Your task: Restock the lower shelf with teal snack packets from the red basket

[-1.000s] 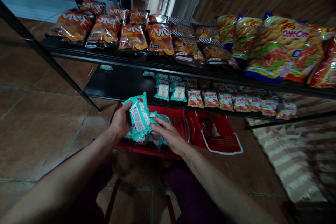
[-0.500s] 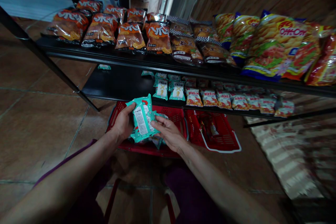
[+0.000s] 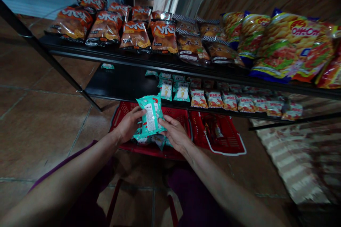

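Note:
A teal snack bag (image 3: 150,115), its printed back panel facing me, is held between my two hands above a red basket (image 3: 183,118). My left hand (image 3: 130,122) is closed on the bag's left side, thumb across its front. On the lower right side, my right hand (image 3: 174,131) grips the bag with the thumb in front. More teal bags (image 3: 160,140) lie in the basket beneath, partly hidden by my hands and the held bag. Similar teal bags (image 3: 182,91) stand on the lower shelf (image 3: 119,83) just beyond.
Small white-and-orange bags (image 3: 223,102) line the lower shelf to the right. Orange snack bags (image 3: 135,35) and large yellow bags (image 3: 285,46) fill the upper shelf. A second red basket (image 3: 234,140) with a white handle sits at right. A black shelf post (image 3: 53,56) slants at left.
The held teal bag has turned a little and shifted slightly right, with both hands still on it. The whole view has shifted slightly.

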The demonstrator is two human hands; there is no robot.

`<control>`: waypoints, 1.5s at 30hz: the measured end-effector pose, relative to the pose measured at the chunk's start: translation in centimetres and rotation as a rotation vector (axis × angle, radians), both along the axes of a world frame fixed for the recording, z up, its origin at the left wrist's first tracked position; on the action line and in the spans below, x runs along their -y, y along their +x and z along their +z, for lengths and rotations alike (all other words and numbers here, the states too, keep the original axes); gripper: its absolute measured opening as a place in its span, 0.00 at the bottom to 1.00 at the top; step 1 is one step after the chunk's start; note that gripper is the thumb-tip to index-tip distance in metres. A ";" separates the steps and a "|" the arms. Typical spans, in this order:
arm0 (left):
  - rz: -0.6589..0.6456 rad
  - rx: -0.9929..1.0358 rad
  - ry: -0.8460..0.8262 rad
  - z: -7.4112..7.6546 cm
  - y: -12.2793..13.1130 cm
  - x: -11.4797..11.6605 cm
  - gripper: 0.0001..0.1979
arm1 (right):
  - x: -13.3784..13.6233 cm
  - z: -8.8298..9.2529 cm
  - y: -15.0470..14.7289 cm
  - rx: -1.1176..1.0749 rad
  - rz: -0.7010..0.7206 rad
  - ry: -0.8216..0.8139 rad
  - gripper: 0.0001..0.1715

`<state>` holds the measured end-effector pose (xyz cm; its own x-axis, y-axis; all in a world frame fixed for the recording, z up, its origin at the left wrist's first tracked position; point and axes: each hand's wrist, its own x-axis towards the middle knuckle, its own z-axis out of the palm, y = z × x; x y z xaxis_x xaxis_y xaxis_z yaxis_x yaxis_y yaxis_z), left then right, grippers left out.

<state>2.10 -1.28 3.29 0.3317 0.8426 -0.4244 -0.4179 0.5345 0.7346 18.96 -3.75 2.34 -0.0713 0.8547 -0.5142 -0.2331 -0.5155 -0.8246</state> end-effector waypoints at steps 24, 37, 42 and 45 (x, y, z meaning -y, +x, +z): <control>0.102 -0.141 -0.086 0.0 0.2 0.1 0.19 | -0.1 -0.2 -0.5 -0.015 0.060 0.039 0.23; 0.162 -0.198 -0.085 -0.9 0.4 0.1 0.20 | -0.1 -1.2 0.2 0.595 0.093 0.491 0.29; 0.167 -0.230 -0.037 -1.0 0.6 0.3 0.20 | 0.5 0.0 0.2 0.949 0.240 0.858 0.21; 0.165 -0.232 -0.033 -0.8 0.8 0.5 0.20 | 0.6 0.2 0.1 0.988 0.322 0.893 0.20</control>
<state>2.93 -1.78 2.50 0.0818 0.8616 -0.5009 -0.3237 0.4984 0.8043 19.02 -4.34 2.49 -0.2565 0.9349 0.2452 0.6686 0.3548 -0.6535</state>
